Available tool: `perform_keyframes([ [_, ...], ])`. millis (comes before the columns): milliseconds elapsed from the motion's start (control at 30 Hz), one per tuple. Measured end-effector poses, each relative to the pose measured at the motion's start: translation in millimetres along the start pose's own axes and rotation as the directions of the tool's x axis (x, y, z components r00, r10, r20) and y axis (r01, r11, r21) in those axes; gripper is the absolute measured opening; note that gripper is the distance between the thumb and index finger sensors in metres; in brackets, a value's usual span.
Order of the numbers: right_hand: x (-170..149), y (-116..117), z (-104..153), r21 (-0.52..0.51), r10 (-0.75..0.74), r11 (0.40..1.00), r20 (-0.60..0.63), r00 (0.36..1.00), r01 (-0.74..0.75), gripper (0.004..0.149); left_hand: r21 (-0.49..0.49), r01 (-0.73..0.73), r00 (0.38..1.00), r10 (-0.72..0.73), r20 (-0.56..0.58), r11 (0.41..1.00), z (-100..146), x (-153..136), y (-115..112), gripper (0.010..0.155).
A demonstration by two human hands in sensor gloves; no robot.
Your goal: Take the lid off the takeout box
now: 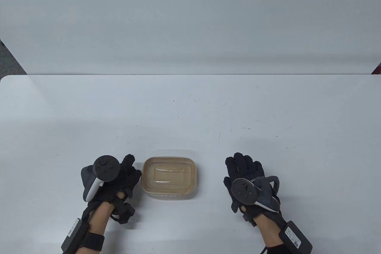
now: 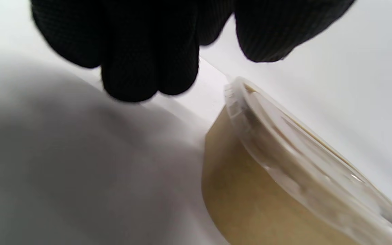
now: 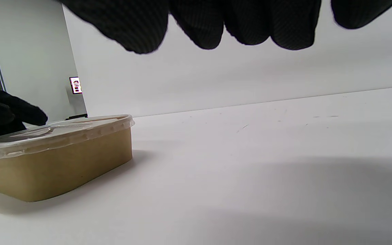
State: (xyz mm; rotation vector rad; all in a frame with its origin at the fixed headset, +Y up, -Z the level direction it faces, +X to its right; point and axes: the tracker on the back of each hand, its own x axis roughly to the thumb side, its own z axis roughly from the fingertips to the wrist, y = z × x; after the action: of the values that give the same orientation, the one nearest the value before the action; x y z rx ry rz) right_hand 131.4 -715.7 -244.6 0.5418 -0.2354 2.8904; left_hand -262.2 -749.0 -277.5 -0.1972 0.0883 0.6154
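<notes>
A tan takeout box (image 1: 169,178) with a clear plastic lid (image 1: 169,173) seated on it stands on the white table near the front edge. It also shows in the left wrist view (image 2: 250,197) and the right wrist view (image 3: 56,163). My left hand (image 1: 126,175) lies just left of the box, fingers close to its left side, holding nothing. My right hand (image 1: 244,167) rests flat on the table well to the right of the box, fingers spread, holding nothing. The left hand's fingers (image 3: 9,110) show beyond the box in the right wrist view.
The white table (image 1: 190,111) stretches far behind the box, with faint scratch marks. A white wall panel (image 1: 190,18) stands behind the table's far edge.
</notes>
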Motion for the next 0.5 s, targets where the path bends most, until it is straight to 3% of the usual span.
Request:
perform_keyframes([
  [267, 1, 0, 0, 0.006, 0.003, 1.000, -0.002, 1.000, -0.003, 0.067, -0.100, -0.136, 0.989, 0.129, -0.068, 0.986, -5, -3, -15, 0.065],
  [500, 0, 0, 0, 0.008, -0.003, 1.000, -0.003, 1.000, 0.003, 0.067, -0.125, -0.200, 0.979, 0.194, -0.064, 0.972, -5, 2, -26, 0.063],
])
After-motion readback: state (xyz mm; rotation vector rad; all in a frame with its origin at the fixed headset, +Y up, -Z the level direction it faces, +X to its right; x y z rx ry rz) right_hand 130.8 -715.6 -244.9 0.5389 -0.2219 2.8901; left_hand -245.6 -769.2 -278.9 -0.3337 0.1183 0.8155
